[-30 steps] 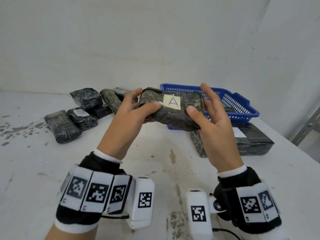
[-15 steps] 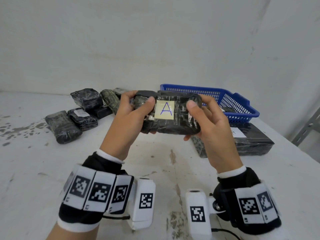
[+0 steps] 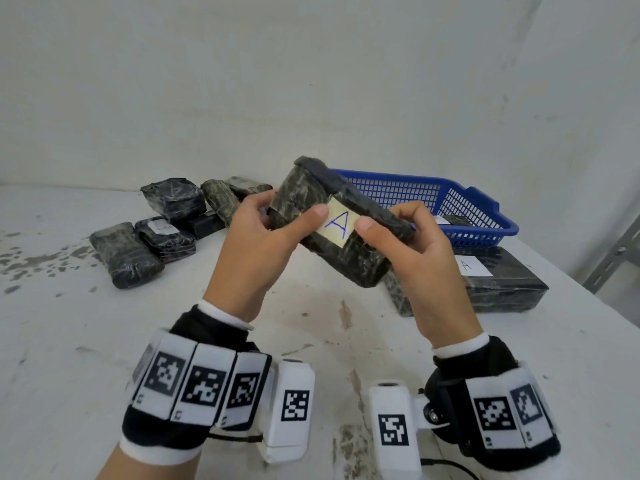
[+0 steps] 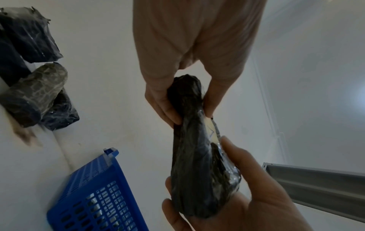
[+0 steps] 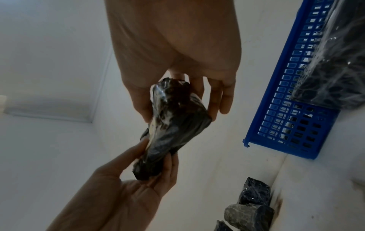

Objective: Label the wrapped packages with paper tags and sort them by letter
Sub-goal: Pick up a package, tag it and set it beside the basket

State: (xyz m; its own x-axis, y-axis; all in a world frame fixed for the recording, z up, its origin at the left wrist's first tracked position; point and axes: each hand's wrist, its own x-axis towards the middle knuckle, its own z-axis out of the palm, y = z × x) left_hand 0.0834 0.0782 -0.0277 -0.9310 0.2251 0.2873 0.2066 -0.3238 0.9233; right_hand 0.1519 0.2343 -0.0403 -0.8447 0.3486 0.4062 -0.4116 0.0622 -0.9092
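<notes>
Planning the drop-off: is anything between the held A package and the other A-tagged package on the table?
Nothing visible. Both hands, left hand and right hand, hold the package in the air just above and left of the A-tagged box; only open air lies between.

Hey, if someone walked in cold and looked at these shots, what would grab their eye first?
The dark wrapped package, held tilted in mid-air by the left hand and right hand, thumbs beside its yellow tag marked A. Next, the blue basket behind at right, then the pile of wrapped packages at far left.
</notes>
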